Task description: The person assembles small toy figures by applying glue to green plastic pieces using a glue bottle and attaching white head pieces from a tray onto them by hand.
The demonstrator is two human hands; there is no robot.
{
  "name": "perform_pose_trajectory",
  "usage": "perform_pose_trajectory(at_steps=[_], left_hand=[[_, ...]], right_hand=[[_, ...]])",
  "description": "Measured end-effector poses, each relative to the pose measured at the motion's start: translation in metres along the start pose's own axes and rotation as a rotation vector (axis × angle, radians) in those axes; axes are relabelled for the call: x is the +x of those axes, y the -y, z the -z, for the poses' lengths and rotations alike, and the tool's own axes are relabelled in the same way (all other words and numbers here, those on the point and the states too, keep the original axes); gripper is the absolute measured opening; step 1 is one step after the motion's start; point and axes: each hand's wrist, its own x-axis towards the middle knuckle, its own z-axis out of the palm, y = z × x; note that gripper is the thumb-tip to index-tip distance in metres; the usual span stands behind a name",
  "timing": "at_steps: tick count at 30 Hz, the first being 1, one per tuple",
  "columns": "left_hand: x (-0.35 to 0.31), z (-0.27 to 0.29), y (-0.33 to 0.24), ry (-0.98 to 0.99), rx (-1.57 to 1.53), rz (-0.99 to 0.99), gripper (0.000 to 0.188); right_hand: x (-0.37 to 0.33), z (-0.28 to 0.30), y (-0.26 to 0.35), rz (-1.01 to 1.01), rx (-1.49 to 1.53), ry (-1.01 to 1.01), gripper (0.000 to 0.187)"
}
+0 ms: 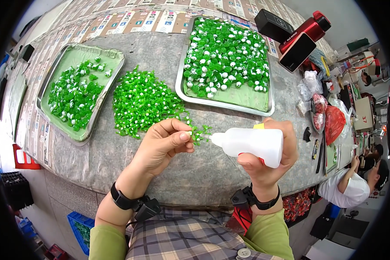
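Observation:
My left hand (169, 141) pinches a small green plastic piece with a white part (190, 133) between thumb and forefinger. In my right hand (275, 149) lies a white squeeze bottle (251, 142), tipped on its side, its nozzle pointing left at the pinched piece. Whether the tip touches it I cannot tell. A few loose green pieces (200, 134) lie by the nozzle. Just beyond my left hand spreads a heap of small green pieces with white dots (145, 102).
A metal tray (225, 107) full of green and white pieces stands beyond my hands; a second tray (84, 141) is at left. At right are a phone (297, 52), a red flask (305, 31), a black box (273, 25) and plastic bags (335, 123). Another person (349, 186) sits far right.

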Motion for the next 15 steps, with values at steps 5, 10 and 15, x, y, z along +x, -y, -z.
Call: perform_pose_trajectory(at_steps=[5,10,15], left_hand=[[0.0,-0.0005,-0.0006,0.005,0.005,0.008,0.01],[-0.0003,-0.0004,-0.0008,-0.002,0.01,0.009,0.01],[-0.0001,-0.0001,-0.0007,0.009,0.009,0.007,0.011]], right_hand=[[-0.0003,-0.0004,-0.0004,0.004,-0.028,0.025,0.045],[-0.0018,-0.0032,0.0001,-0.049,0.011,-0.01,0.044],[-0.0021,0.0017,-0.0035,-0.019,-0.031,-0.052,0.044]])
